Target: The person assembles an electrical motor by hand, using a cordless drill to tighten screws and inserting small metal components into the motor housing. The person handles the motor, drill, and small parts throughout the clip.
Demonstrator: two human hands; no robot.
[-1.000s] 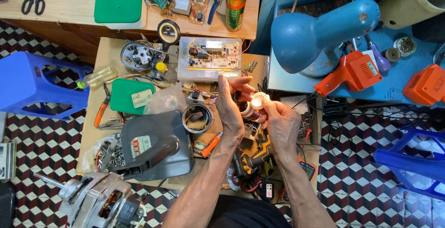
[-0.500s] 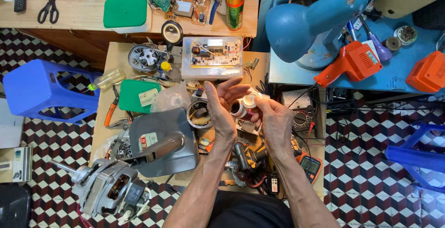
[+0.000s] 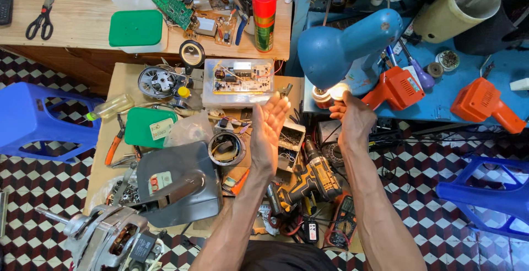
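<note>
The right hand (image 3: 352,117) pinches a glowing light bulb (image 3: 337,90) under the blue lamp (image 3: 344,50), far right. Glass looks light and breakable; hold its base. The left hand (image 3: 270,127) is open, empty.

Repair workshop; desk (image 3: 118,75) crowded with circuit boards (image 3: 172,6), a cordless drill (image 3: 311,180), electric motor (image 3: 107,238), multimeter (image 3: 341,228); scissors (image 3: 41,16) lay nearby.

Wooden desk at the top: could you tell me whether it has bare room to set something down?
Yes: bare wood lies between the black scissors and the green-lidded box on the wooden desk. The low table beneath the left hand is crowded throughout.
</note>
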